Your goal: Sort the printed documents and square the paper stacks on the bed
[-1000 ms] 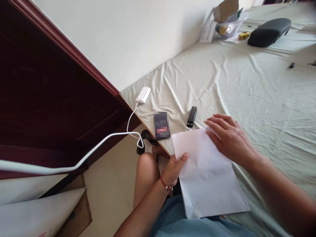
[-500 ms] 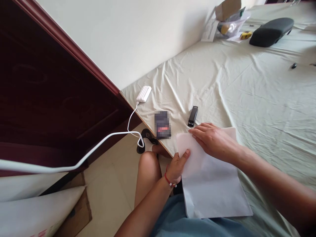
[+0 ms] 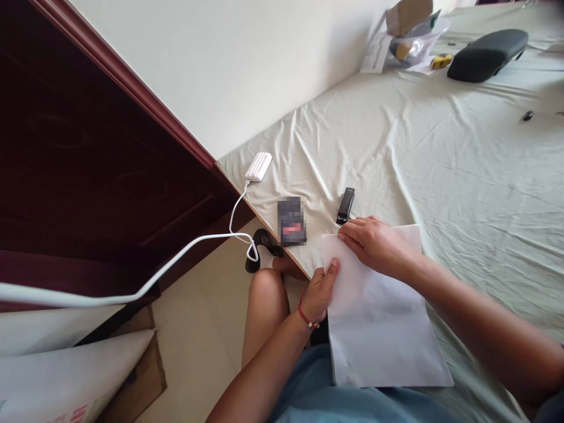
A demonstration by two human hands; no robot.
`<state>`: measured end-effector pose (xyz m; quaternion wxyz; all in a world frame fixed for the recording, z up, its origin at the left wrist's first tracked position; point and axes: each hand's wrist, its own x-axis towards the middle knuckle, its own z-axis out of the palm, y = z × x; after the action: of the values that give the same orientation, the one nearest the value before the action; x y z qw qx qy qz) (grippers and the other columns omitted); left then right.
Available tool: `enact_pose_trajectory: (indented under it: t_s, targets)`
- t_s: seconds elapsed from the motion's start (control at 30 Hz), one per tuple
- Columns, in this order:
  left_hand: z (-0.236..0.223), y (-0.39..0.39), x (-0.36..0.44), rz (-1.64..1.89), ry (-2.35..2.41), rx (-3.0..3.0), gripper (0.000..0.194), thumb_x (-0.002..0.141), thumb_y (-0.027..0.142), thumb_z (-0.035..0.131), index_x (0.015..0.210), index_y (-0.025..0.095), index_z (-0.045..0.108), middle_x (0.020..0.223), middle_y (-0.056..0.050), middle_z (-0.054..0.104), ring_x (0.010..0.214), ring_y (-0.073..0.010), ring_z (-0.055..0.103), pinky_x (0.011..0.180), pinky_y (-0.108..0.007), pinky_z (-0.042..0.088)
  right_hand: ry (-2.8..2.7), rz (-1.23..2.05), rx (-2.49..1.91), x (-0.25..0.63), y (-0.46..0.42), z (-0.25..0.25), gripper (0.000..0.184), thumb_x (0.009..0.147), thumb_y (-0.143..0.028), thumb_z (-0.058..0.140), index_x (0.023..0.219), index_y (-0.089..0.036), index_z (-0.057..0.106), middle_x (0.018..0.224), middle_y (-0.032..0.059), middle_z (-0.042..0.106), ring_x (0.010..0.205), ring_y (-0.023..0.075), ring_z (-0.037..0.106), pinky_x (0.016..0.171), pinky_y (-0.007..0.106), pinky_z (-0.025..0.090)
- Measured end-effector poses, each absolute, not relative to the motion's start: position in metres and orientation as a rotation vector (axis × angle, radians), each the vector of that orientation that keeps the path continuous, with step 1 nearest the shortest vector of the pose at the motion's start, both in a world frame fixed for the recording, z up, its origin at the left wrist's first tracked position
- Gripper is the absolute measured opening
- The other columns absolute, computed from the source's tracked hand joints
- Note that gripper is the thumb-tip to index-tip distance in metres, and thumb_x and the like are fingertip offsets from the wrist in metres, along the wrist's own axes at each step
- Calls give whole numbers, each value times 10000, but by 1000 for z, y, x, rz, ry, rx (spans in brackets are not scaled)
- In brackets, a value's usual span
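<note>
My left hand (image 3: 321, 291) pinched the near left edge of the white sheet of paper (image 3: 379, 317), thumb on top. My right hand (image 3: 374, 244) lay with fingers curled, pressing the paper's far left corner down. The paper rested on the bed sheet (image 3: 462, 164) at its edge, just below the black stapler (image 3: 346, 205).

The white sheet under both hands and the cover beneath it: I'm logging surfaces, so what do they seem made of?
The white sheet looks like thin matte paper: flat, with straight edges. The bed cover looks like woven cotton-type fabric, pale green, matte and wrinkled; the exact fibre is unclear.
</note>
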<state>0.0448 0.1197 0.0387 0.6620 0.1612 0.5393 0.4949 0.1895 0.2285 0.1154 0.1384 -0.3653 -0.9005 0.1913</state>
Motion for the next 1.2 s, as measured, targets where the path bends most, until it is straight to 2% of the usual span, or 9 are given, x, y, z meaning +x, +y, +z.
enact_pose_trajectory:
  t_s: [0.17,0.33,0.47,0.57,0.67,0.77,0.93,1.2]
  targets:
    - [35,117,48,1196,1138,402,635,765,671,821,1079,122,765,1057,-132,789,1116,-279,722,1034,-380,558,-2663,586,-1250,190,234,107,317,1070,-253,430,817,-201,613,874,63,713,843,214,657,826,341,405]
    - [34,119,48,1148,1131,391,647,665,647,895,996,109,755,984,-132,793,1050,-303,740,986,-403,570,-2632,677,-1502,197,249,85,343,1058,-302,421,828,-212,659,908,69,743,1023,265,630,835,338,398]
    - [31,133,45,1105,1138,301,643,562,597,952,916,111,725,909,-136,786,1022,-326,747,949,-422,586,-2586,792,-1666,202,265,67,325,1018,-300,452,862,-207,722,930,73,762,928,237,651,758,311,398]
    - [31,146,43,1075,1180,260,445,641,443,921,862,122,705,873,-124,780,985,-310,755,918,-416,599,-2560,772,-1736,200,276,58,337,1002,-276,437,882,-196,741,947,85,771,893,231,665,737,306,394]
    - [34,157,41,1026,1243,230,203,734,271,815,799,132,682,817,-107,773,914,-279,764,887,-403,608,-2533,731,-1796,197,286,57,352,1001,-265,416,944,-184,755,1000,106,778,942,249,674,770,317,401]
    - [37,167,42,982,1278,212,84,752,173,737,739,140,662,749,-95,756,883,-266,765,880,-391,608,-2532,714,-1809,194,294,58,362,1003,-258,412,1001,-179,765,1055,114,779,996,262,675,815,329,411]
    - [37,176,44,973,1304,167,123,701,148,749,669,152,631,687,-95,723,879,-286,763,880,-395,602,-2529,715,-1832,191,305,60,365,1011,-268,431,1037,-171,782,1078,124,779,1010,271,681,840,341,429]
    - [28,173,44,968,1278,271,183,730,232,761,635,149,628,669,-86,705,813,-273,736,833,-380,576,-2474,697,-1896,204,322,56,362,1003,-276,447,1067,-178,789,1102,114,781,1013,264,687,797,330,447]
